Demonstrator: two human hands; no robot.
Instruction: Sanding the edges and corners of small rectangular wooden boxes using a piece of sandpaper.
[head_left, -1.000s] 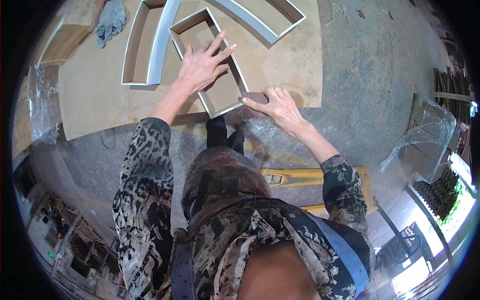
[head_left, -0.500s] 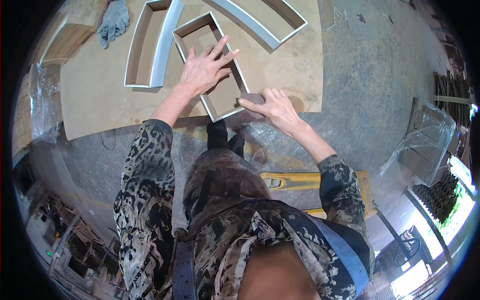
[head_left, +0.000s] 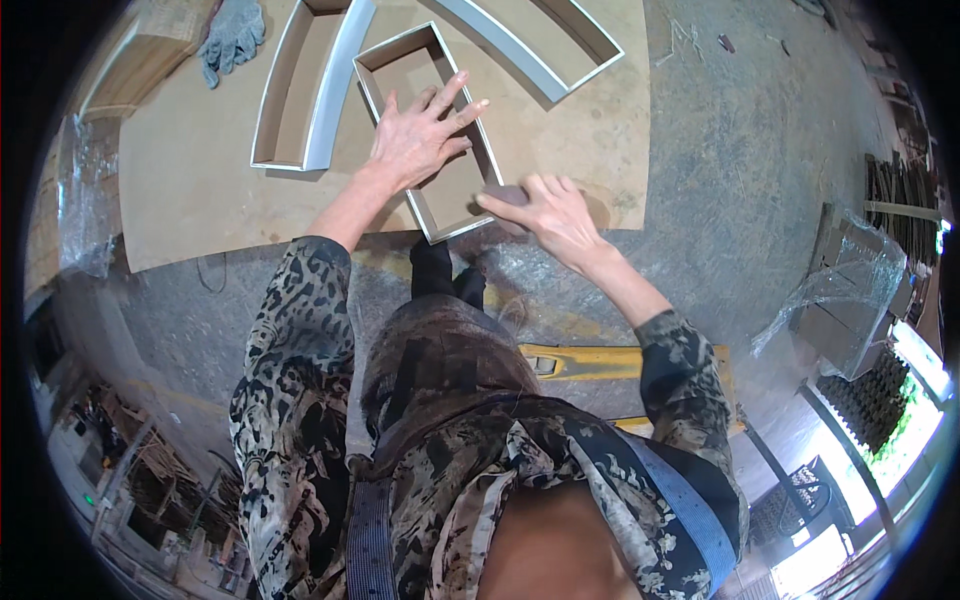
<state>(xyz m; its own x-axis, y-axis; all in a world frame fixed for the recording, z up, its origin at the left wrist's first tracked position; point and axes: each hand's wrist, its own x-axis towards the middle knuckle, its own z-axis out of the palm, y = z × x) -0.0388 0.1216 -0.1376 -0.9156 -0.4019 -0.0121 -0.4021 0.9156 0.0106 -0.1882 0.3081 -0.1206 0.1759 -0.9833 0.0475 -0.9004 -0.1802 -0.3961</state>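
A rectangular open tray (head_left: 462, 205) with brown inside walls and white rims lies at a slant in front of me. My left hand (head_left: 415, 145) rests over it, fingers spread across its right wall, holding nothing. At the tray's near right corner, my right hand (head_left: 545, 215) is closed round a flat brown sanding block (head_left: 507, 198), which lies against the rim. The block's far side is hidden under my fingers. To the left lies a curved white-sided tray (head_left: 322, 100), and another curved tray (head_left: 520, 62) lies to the far right.
The trays lie on a large brown board (head_left: 200, 190). A grey glove (head_left: 232, 42) is at its far left, near a brown stack (head_left: 145, 60). Yellow metal forks (head_left: 590, 362) stand by my right side, and plastic-wrapped panels (head_left: 850, 290) are further right.
The view has shifted slightly. Both hands stay at the tray, the left spread over it and the right at the near corner with the sanding block.
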